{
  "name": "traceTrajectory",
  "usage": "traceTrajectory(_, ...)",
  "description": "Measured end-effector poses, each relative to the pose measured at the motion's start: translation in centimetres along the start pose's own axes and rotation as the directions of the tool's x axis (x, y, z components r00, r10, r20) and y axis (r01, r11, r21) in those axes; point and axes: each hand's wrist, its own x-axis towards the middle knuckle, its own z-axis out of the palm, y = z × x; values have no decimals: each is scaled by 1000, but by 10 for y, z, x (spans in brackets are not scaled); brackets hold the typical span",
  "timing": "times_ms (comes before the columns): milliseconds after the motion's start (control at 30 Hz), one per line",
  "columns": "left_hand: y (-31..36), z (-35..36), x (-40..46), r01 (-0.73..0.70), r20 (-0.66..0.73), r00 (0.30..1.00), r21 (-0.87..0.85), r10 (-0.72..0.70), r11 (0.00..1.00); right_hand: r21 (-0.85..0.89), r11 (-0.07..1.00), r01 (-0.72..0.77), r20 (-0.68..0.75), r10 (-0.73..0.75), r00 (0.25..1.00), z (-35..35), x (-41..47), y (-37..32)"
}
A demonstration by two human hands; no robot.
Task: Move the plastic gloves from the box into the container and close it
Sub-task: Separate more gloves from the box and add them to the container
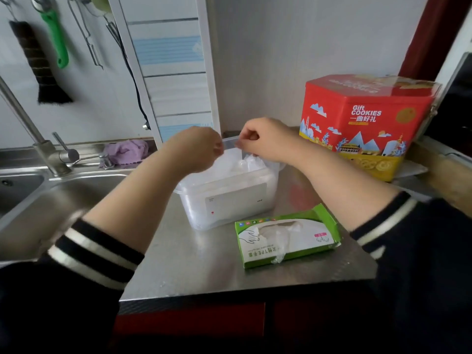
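Note:
A translucent white container [229,200] stands on the steel counter, with crumpled plastic gloves [245,163] inside it. Its clear lid [231,143] stands raised at the far side. My left hand [196,149] hovers over the container's far left corner with fingers curled; what they hold is hidden. My right hand [265,139] pinches the lid's top edge at the far right. In front of the container lies the green glove box [288,236], its top opening showing a few gloves, one poking out at the front.
A red and yellow cookie tin [365,123] stands at the back right. Left of the counter [204,264] is a steel sink [63,200] with a tap [48,154] and a purple cloth [126,150]. Utensils hang on the wall.

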Motion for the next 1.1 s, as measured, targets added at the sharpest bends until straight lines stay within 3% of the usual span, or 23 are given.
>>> traceTrajectory(100,36,17,-40,-32,-203,979,-286,-28,958,245,968,-59,15,57,998,5,-42,7)
traceTrajectory(200,59,49,-65,-74,-211,977,-446,-25,892,147,982,-115,4,115,993,20,-74,29)
traceTrajectory(300,69,88,-68,-56,-78,997,-532,17,845,-7,981,-194,64,194,979,35,-100,52)
traceTrajectory(367,71,111,-69,-60,35,995,-568,96,821,-140,970,-199,115,215,970,45,-113,64)
traceTrajectory(433,71,132,-71,-76,85,985,-565,150,822,-254,944,-212,63,235,970,53,-124,70)
traceTrajectory(533,69,153,-76,-140,13,985,-500,170,854,-359,905,-230,-98,208,973,65,-133,71)
traceTrajectory(667,66,162,-81,-152,-96,988,-611,119,777,-305,922,-237,-167,193,967,72,-139,74)
traceTrajectory(767,67,163,-81,-139,-95,990,-662,102,736,-249,943,-221,-160,185,970,78,-145,80)
traceTrajectory(900,64,167,-80,-137,-100,991,-685,94,716,-300,936,-184,-228,117,967,92,-152,83)
traceTrajectory(1100,62,171,-79,-120,-81,993,-723,90,681,-299,926,-229,-175,183,967,85,-146,80)
